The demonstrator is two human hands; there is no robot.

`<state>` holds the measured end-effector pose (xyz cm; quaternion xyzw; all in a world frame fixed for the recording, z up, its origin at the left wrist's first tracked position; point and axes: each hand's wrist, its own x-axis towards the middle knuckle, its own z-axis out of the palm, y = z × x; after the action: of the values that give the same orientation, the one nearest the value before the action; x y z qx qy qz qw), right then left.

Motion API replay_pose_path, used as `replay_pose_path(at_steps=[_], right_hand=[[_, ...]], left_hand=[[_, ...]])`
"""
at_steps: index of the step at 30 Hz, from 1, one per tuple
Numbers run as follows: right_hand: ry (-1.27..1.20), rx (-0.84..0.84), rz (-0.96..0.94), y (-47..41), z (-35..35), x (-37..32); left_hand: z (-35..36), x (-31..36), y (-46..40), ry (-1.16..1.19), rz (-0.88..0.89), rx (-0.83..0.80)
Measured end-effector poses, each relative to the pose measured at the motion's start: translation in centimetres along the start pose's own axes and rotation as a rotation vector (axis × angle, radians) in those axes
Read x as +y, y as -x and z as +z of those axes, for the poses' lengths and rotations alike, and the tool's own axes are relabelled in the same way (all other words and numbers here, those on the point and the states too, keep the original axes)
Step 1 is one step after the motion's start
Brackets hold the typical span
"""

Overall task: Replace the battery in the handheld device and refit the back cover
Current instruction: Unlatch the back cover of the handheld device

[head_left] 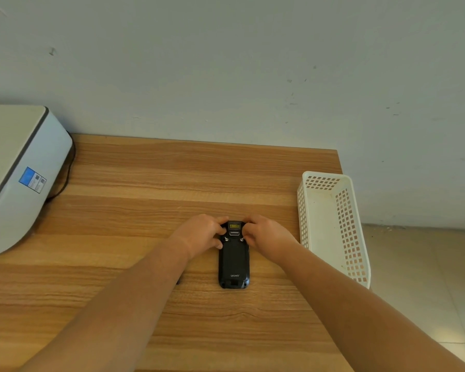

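A black handheld device (234, 261) lies face down on the wooden table (145, 183), its back cover on, with "urovo" printed near the end closest to me. Two small round latches sit near its far end. My left hand (202, 233) grips the far left side of the device, thumb by the left latch. My right hand (266, 236) grips the far right side, fingers by the right latch. A small dark object (178, 281) peeks out from under my left forearm; I cannot tell what it is.
A white perforated plastic basket (333, 224) stands at the table's right edge, nothing in it. A grey-white printer (19, 170) with a black cable sits at the left. A wall runs behind the table, tiled floor to the right.
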<state>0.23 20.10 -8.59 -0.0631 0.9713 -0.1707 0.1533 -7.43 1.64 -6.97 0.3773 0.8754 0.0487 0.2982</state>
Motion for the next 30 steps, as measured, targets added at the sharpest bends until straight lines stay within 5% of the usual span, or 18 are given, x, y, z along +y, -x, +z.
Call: replay_pose_path(at_steps=[8, 16, 30], right_hand=[[0.025, 0.069, -0.010, -0.4, 0.7, -0.2], [-0.296, 0.153, 0.197, 1.9, 1.5, -1.3], [-0.244, 0.002, 0.334, 2.3, 1.1, -4.6]], left_hand=[[0.4, -0.3, -0.4, -0.013, 0.013, -0.001], [1.5, 0.1, 1.4, 0.038, -0.028, 0.095], [7.1, 2.0, 6.2, 0.052, -0.199, 0.184]])
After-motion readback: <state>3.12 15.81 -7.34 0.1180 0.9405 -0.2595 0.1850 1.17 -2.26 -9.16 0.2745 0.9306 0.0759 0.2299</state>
